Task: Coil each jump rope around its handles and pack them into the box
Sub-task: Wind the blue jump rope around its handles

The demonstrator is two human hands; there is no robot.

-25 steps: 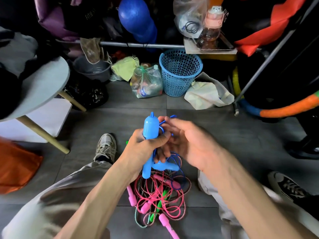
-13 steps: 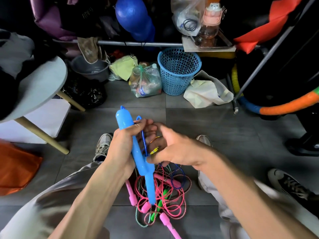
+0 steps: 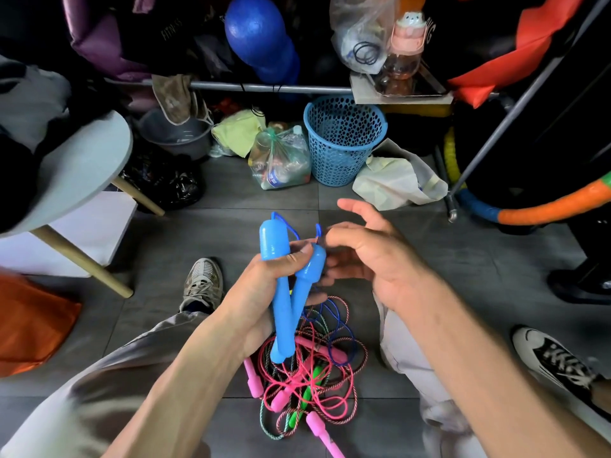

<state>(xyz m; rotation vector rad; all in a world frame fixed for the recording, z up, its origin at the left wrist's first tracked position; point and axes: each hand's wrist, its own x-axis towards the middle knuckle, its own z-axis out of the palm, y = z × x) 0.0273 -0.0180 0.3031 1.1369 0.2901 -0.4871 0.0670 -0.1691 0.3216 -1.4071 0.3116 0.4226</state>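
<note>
The left hand (image 3: 261,292) gripped both blue handles (image 3: 281,302) nearly upright, their thick ends pointing up and away and splayed in a V, above the tangled rope pile (image 3: 307,381) on the floor, while the right hand (image 3: 373,256) hovered just beside them, fingers loosely spread, holding nothing.

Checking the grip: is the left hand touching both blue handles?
Touching. The head view shows the left hand wrapped around both blue handles, thumb across them.
</note>
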